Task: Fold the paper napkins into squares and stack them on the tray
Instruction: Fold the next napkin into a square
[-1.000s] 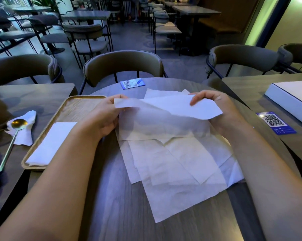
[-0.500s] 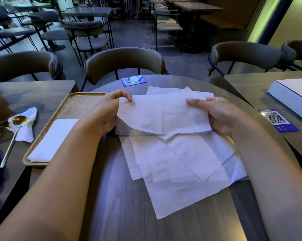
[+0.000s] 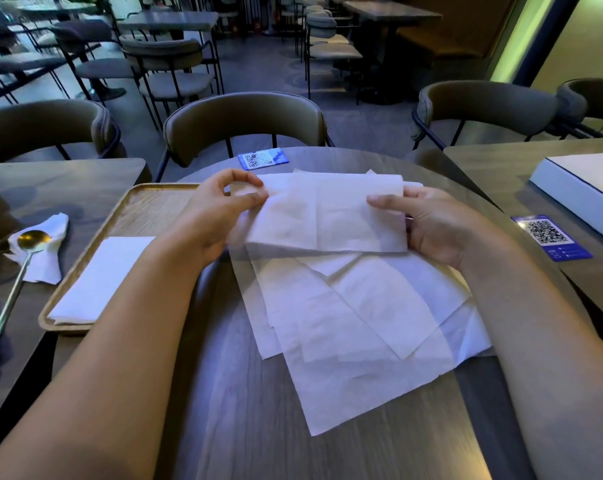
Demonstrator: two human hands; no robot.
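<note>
A white paper napkin (image 3: 324, 216), folded in half into a wide rectangle, hangs just above the round table between both hands. My left hand (image 3: 213, 216) pinches its upper left corner with thumb and forefinger. My right hand (image 3: 428, 223) grips its right edge, thumb on top and fingers behind. Under it lies a loose pile of several unfolded napkins (image 3: 355, 327). The wooden tray (image 3: 144, 206) sits to the left, with a folded napkin (image 3: 102, 275) lying in its near part.
A spoon (image 3: 19, 271) lies on a crumpled napkin (image 3: 47, 258) left of the tray. Blue QR cards (image 3: 262, 158) lie at the table's far edge and on the right table (image 3: 549, 237), beside a white box (image 3: 580, 188). Chairs ring the tables.
The held napkin's top half has come down toward me, so it is now folded double. Both hands have shifted to its side edges.
</note>
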